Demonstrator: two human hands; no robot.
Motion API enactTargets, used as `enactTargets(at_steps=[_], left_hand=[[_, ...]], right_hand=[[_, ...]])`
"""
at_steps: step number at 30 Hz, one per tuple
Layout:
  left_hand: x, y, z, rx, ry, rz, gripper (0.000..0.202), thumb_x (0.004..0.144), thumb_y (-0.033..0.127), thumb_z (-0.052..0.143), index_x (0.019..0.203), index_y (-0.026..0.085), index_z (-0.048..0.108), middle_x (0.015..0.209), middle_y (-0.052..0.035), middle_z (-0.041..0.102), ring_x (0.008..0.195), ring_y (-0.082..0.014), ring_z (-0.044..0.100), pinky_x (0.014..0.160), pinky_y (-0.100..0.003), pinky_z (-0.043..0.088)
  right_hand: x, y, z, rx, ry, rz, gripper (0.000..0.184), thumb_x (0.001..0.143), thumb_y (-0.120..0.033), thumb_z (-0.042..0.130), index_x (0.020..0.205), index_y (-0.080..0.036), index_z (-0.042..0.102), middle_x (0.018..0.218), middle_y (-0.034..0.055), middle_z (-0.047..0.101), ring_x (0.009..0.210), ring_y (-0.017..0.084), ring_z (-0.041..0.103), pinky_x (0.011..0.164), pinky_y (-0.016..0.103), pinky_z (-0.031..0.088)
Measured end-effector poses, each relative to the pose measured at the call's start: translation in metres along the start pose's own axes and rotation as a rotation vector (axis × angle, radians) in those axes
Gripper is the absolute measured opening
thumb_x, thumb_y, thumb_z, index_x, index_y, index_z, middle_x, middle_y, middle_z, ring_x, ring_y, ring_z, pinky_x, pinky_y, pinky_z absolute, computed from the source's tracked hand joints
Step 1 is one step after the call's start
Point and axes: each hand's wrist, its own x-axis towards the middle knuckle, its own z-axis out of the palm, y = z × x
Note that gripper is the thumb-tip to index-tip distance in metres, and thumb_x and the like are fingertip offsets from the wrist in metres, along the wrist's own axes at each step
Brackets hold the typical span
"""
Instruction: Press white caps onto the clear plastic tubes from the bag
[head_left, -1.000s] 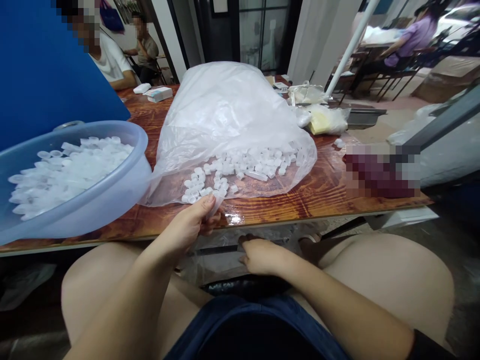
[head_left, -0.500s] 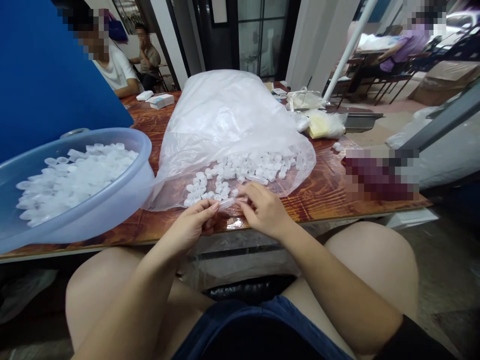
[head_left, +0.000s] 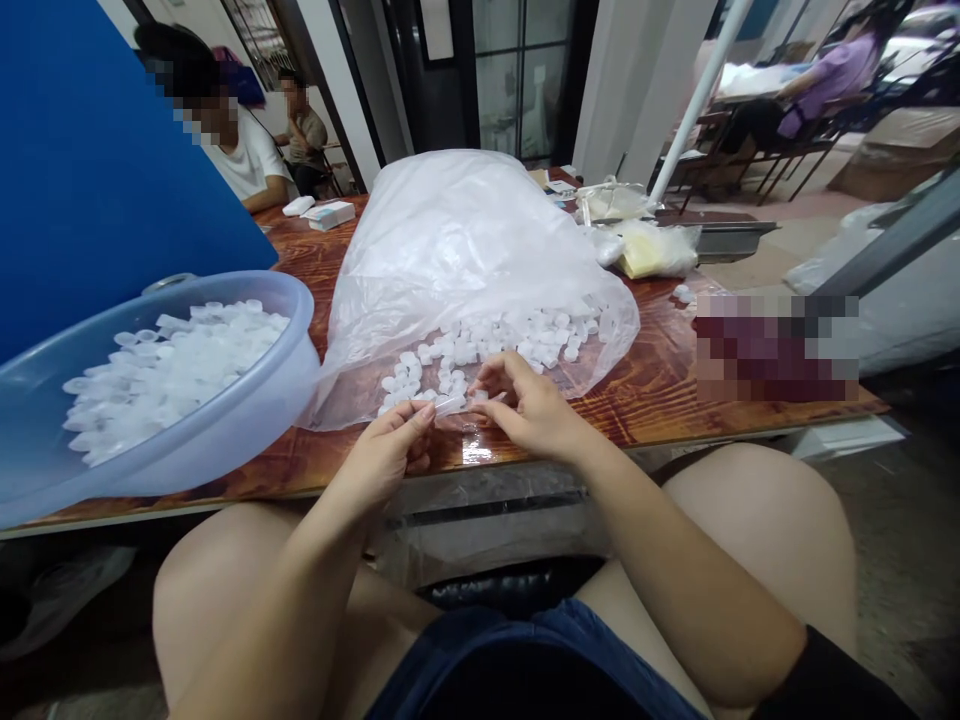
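Note:
My left hand (head_left: 397, 435) is closed, pinching a short clear plastic tube (head_left: 450, 405) between thumb and fingers; the tube points right. Just beyond its end is my right hand (head_left: 529, 410), thumb and fingertips curled around a small translucent white cap (head_left: 478, 396). Behind both hands, many loose white caps (head_left: 525, 345) lie at the mouth of a big clear plastic bag (head_left: 465, 225). On the left, a blue plastic basin (head_left: 292, 345) holds a heap of similar whitish pieces (head_left: 180, 370).
The brown wooden table (head_left: 622, 400) has its front edge above my knees. A blue panel (head_left: 112, 150) stands behind the basin. Farther back are a small box (head_left: 331, 215), a yellow packet (head_left: 649, 255) and a metal tray (head_left: 727, 240). Several people sit in the background.
The view has shifted slightly. My right thumb and fingers have spread a little and drawn back from the tube's end. My left hand keeps its grip on the tube.

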Motion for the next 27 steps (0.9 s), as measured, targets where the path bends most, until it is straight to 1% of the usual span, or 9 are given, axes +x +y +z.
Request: enactTargets(at_steps=[7, 12, 13, 15, 18, 21, 23, 25, 27], left_hand=[[-0.003, 0.003, 0.001, -0.013, -0.107, -0.019, 0.035, 0.072, 0.043, 0.075, 0.079, 0.014, 0.056, 0.057, 0.007, 0.033, 0.048, -0.0041, 0.024, 0.043, -0.016, 0.021], [-0.005, 0.004, -0.001, -0.011, -0.162, 0.01, 0.033, 0.074, 0.042, 0.074, 0.084, 0.014, 0.059, 0.059, 0.0052, 0.04, 0.048, -0.0041, 0.026, 0.044, -0.017, 0.022], [-0.005, 0.004, -0.001, 0.011, -0.162, 0.029, 0.034, 0.074, 0.042, 0.074, 0.087, 0.014, 0.06, 0.061, 0.004, 0.044, 0.049, -0.0043, 0.029, 0.045, -0.017, 0.023], [-0.006, 0.002, -0.001, 0.051, -0.156, 0.075, 0.036, 0.076, 0.043, 0.073, 0.095, 0.015, 0.061, 0.065, 0.0017, 0.051, 0.052, -0.0059, 0.037, 0.048, -0.018, 0.027], [-0.006, 0.0, 0.0, 0.086, -0.148, 0.141, 0.032, 0.081, 0.042, 0.068, 0.099, 0.017, 0.062, 0.064, 0.0022, 0.05, 0.054, -0.0071, 0.04, 0.05, -0.019, 0.029], [-0.004, -0.002, 0.001, 0.071, -0.12, 0.173, 0.028, 0.082, 0.041, 0.067, 0.095, 0.017, 0.062, 0.058, 0.0044, 0.043, 0.05, -0.0061, 0.033, 0.047, -0.019, 0.024], [-0.003, -0.003, 0.0, 0.045, -0.114, 0.166, 0.027, 0.082, 0.04, 0.068, 0.093, 0.016, 0.062, 0.058, 0.0048, 0.042, 0.05, -0.0059, 0.032, 0.046, -0.019, 0.023], [-0.002, -0.003, 0.0, 0.038, -0.136, 0.161, 0.027, 0.083, 0.039, 0.067, 0.095, 0.016, 0.063, 0.057, 0.0049, 0.041, 0.049, -0.0058, 0.033, 0.046, -0.018, 0.023], [-0.003, -0.002, 0.0, 0.042, -0.167, 0.165, 0.026, 0.084, 0.039, 0.066, 0.094, 0.016, 0.064, 0.055, 0.0051, 0.04, 0.048, -0.0056, 0.032, 0.046, -0.018, 0.023]], right_hand=[[-0.008, -0.012, 0.0, 0.041, 0.101, -0.199, 0.002, 0.083, -0.019, 0.061, 0.084, -0.02, 0.061, 0.086, 0.0044, 0.065, 0.079, 0.016, 0.06, 0.074, 0.032, 0.049], [-0.011, -0.017, -0.002, 0.141, 0.081, -0.26, 0.008, 0.086, -0.018, 0.057, 0.087, -0.02, 0.064, 0.091, 0.0061, 0.068, 0.086, 0.018, 0.064, 0.078, 0.033, 0.05], [-0.012, -0.019, -0.002, 0.122, 0.083, -0.244, 0.006, 0.087, -0.022, 0.059, 0.089, -0.02, 0.065, 0.09, 0.0058, 0.068, 0.083, 0.017, 0.063, 0.076, 0.032, 0.049], [-0.015, -0.023, -0.003, 0.085, 0.07, -0.14, 0.018, 0.089, -0.031, 0.06, 0.103, -0.02, 0.063, 0.081, 0.0036, 0.065, 0.072, 0.016, 0.06, 0.07, 0.031, 0.047], [-0.019, -0.027, -0.004, 0.095, 0.023, 0.066, 0.043, 0.094, -0.041, 0.051, 0.131, -0.021, 0.044, 0.073, 0.0, 0.061, 0.06, 0.014, 0.054, 0.062, 0.029, 0.045], [-0.022, -0.028, -0.003, 0.138, 0.046, -0.005, 0.059, 0.087, -0.038, 0.062, 0.137, -0.023, 0.033, 0.101, 0.0063, 0.061, 0.075, 0.015, 0.057, 0.07, 0.03, 0.048], [-0.023, -0.028, -0.002, 0.148, 0.055, -0.106, 0.053, 0.086, -0.029, 0.063, 0.132, -0.025, 0.037, 0.113, 0.0081, 0.056, 0.086, 0.016, 0.057, 0.077, 0.03, 0.048], [-0.023, -0.028, -0.001, 0.123, 0.06, -0.091, 0.038, 0.092, -0.028, 0.055, 0.127, -0.024, 0.041, 0.101, 0.0055, 0.058, 0.08, 0.015, 0.057, 0.073, 0.03, 0.048], [-0.023, -0.028, 0.0, 0.119, 0.078, -0.007, 0.036, 0.095, -0.033, 0.049, 0.129, -0.022, 0.039, 0.084, 0.0016, 0.058, 0.068, 0.013, 0.055, 0.065, 0.029, 0.046]])
